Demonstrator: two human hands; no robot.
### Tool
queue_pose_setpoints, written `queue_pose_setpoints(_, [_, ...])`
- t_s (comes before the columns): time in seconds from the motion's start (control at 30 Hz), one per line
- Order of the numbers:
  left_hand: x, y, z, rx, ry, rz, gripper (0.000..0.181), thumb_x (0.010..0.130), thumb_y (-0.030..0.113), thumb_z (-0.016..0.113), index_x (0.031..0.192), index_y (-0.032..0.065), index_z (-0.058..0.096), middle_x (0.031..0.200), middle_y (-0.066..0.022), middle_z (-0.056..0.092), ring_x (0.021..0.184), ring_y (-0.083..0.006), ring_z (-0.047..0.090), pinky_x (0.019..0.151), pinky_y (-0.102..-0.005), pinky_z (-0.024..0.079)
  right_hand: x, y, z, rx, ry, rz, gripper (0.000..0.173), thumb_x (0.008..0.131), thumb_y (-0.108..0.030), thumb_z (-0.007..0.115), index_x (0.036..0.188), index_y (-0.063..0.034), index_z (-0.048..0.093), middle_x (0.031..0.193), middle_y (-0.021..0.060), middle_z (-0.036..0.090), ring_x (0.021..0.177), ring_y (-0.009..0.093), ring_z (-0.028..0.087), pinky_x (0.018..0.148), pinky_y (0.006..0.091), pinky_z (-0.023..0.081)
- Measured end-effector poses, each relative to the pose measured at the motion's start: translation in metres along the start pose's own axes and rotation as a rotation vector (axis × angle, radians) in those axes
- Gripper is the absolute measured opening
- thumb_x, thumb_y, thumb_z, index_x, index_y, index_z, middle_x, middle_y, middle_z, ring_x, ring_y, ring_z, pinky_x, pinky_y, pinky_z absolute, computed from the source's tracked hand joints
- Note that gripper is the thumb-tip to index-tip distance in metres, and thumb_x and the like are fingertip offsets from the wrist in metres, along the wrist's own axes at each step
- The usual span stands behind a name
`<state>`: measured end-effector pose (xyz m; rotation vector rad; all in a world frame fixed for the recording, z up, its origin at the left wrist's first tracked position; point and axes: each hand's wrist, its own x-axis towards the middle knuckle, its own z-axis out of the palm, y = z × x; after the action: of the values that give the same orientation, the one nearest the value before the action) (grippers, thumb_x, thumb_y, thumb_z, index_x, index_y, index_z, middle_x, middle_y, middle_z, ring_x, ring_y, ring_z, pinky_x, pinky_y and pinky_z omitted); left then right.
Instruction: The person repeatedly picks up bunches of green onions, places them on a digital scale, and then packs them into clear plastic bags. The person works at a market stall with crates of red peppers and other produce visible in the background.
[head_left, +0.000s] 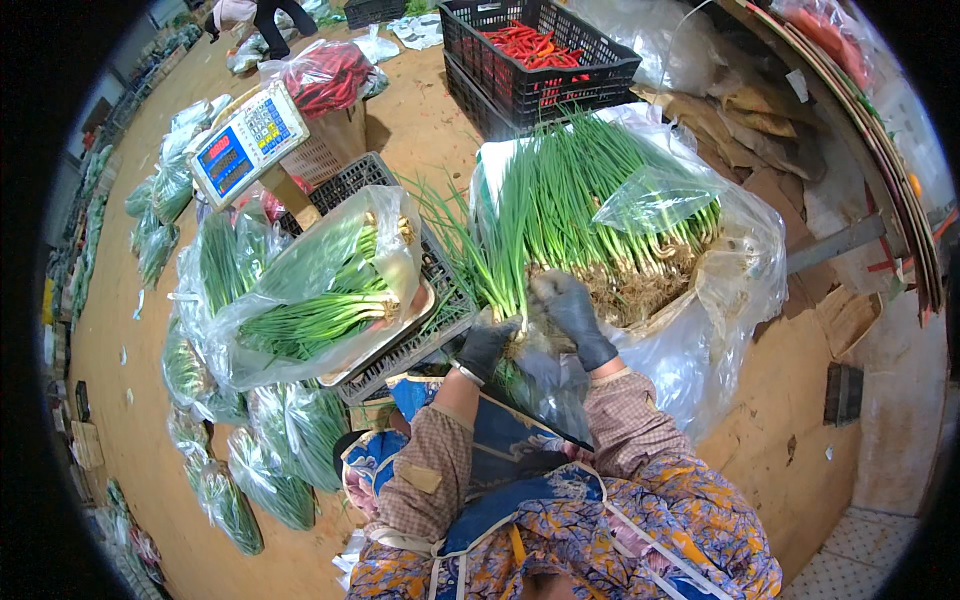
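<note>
Dark gloves cover both my hands. My left hand (486, 345) is closed round the root end of a small bunch of green onions (511, 277), whose leaves point away from me. Close beside it on the right, my right hand (568, 311) is at the roots of the onions; whether its fingers grip any is hidden. A large pile of green onions (585, 202) with soil on the roots lies on plastic sheeting ahead of me. To the left, an open clear bag of green onions (330, 300) rests on the tray of a digital scale (251, 146).
Black crates, the top one holding red chillies (532, 45), stand beyond the pile. Filled bags of green onions (270, 480) lie on the floor at left. A bag of red peppers (326, 79) sits behind the scale. Flattened cardboard (885, 150) leans at right. Another person's legs (274, 26) show at the top.
</note>
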<state>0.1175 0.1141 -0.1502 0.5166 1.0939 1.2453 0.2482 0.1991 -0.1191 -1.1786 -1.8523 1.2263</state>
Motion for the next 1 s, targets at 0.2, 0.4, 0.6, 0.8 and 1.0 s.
queue_pose_setpoints(0.2, [-0.002, -0.006, -0.008, -0.329, -0.006, -0.034, 0.032, 0.075, 0.014, 0.055, 0.103, 0.001, 0.047, 0.087, -0.0074, 0.056, 0.074, -0.0169, 0.056, 0.065, -0.0278, 0.046, -0.006, -0.014, -0.016, -0.286, 0.147, -0.01, 0.028, 0.077, -0.027, 0.055, 0.069, -0.0008, 0.05, 0.06, 0.0089, 0.049, 0.056, 0.016, 0.045, 0.053, 0.0311, 0.037])
queue_pose_setpoints(0.4, [0.001, -0.011, -0.006, 0.178, 0.068, 0.282, 0.027, 0.077, 0.015, 0.053, 0.098, 0.0007, 0.045, 0.083, -0.0061, 0.053, 0.072, -0.0156, 0.053, 0.06, -0.0283, 0.045, -0.007, -0.025, -0.003, 0.433, -0.332, 0.232, 0.051, 0.076, -0.033, 0.058, 0.108, 0.0035, 0.044, 0.098, 0.0085, 0.053, 0.086, 0.017, 0.052, 0.072, 0.0271, 0.042])
queue_pose_setpoints(0.6, [-0.011, -0.016, 0.016, 1.753, 0.098, 0.294, 0.044, 0.076, 0.025, 0.046, 0.107, -0.0052, 0.04, 0.095, -0.0188, 0.053, 0.069, -0.0307, 0.055, 0.053, -0.0369, 0.046, -0.021, -0.016, 0.05, 0.853, -0.052, 0.359, 0.033, 0.074, -0.012, 0.06, 0.103, -0.0017, 0.049, 0.084, 0.0053, 0.056, 0.068, 0.014, 0.053, 0.059, 0.0239, 0.044])
queue_pose_setpoints(0.8, [-0.067, 0.041, 0.008, 1.242, 0.037, 0.559, 0.058, 0.072, 0.027, 0.057, 0.12, 0.0044, 0.034, 0.118, -0.022, 0.038, 0.107, -0.0347, 0.04, 0.084, -0.0379, 0.039, -0.004, -0.023, 0.044, 1.113, 0.039, 0.664, 0.018, 0.075, -0.018, 0.06, 0.085, -0.0069, 0.051, 0.067, 0.0016, 0.052, 0.051, 0.013, 0.052, 0.041, 0.0252, 0.042])
queue_pose_setpoints(1.0, [-0.138, 0.127, -0.056, 0.968, 0.649, 0.706, 0.025, 0.078, 0.021, 0.05, 0.093, 0.001, 0.053, 0.086, -0.0164, 0.056, 0.08, -0.0291, 0.053, 0.072, -0.0341, 0.041, 0.038, -0.093, 0.017, 1.697, -0.32, 0.358, 0.031, 0.079, -0.03, 0.052, 0.097, -0.0056, 0.048, 0.064, 0.0028, 0.049, 0.054, 0.015, 0.049, 0.046, 0.0295, 0.046])
